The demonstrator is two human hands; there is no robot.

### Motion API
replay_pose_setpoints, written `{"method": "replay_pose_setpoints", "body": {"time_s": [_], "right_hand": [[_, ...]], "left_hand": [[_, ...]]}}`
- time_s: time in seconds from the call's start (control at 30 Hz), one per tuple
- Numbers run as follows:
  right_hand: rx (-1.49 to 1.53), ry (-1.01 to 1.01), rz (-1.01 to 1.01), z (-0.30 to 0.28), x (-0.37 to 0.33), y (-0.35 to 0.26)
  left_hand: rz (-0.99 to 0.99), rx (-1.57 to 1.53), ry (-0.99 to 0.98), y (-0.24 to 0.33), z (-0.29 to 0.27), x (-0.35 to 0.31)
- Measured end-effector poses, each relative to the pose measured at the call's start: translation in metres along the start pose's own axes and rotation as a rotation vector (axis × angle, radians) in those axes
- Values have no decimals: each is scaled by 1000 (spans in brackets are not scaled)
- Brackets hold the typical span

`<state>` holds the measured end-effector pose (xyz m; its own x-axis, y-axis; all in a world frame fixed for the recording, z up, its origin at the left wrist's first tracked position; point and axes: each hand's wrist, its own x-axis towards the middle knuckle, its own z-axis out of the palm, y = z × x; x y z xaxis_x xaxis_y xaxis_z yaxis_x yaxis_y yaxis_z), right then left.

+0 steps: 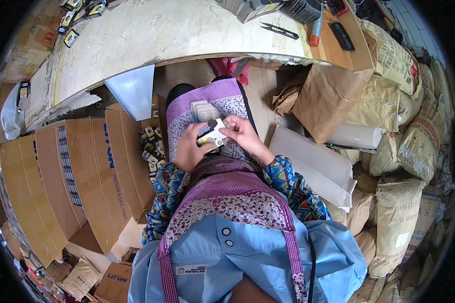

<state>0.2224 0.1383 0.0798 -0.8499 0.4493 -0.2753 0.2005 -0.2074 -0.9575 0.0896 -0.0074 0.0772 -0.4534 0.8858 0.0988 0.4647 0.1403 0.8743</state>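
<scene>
Over my lap I hold a small printed card [216, 135], white with dark and yellowish parts, between both hands. My left hand [189, 146] grips its left side with the fingers curled round it. At its right edge, my right hand [241, 135] pinches it between thumb and fingers. Whether anything else is tucked behind the card I cannot tell. Just beyond my hands, a fanned stack of pale cards [201, 108] lies on my purple flowered apron [222, 94].
Ahead stands a worn pale worktable [162, 35] with thread snips [279, 31], small black-and-yellow packs [71, 38] and stacked cards [247, 9]. Open cardboard boxes [86, 177] are at my left, near a heap of small packs [151, 149]. Filled sacks [399, 217] line the right.
</scene>
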Motion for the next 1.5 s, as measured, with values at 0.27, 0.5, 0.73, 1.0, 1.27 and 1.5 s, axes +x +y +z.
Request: {"method": "replay_pose_setpoints", "body": {"time_s": [0.27,0.5,0.73,1.0,1.27,1.5], "right_hand": [[-264,106,-41,3,0,0],[-165,219,-131,6,5,-6],[-156,288,-158,17,-3,-1],[-228,179,-135,11,-10,-6],[-268,234,-199,12,-3,-14],[-433,126,-115,-11,4,-30]], "left_hand": [[55,171,18,7,11,-6],[-339,-61,82,-2,21,-1],[-272,-684,46,-7,30,-9],[-281,-791,63,10,20,-3],[-289,-723,63,15,18,-3],[-292,-674,-92,14,14,-4]]}}
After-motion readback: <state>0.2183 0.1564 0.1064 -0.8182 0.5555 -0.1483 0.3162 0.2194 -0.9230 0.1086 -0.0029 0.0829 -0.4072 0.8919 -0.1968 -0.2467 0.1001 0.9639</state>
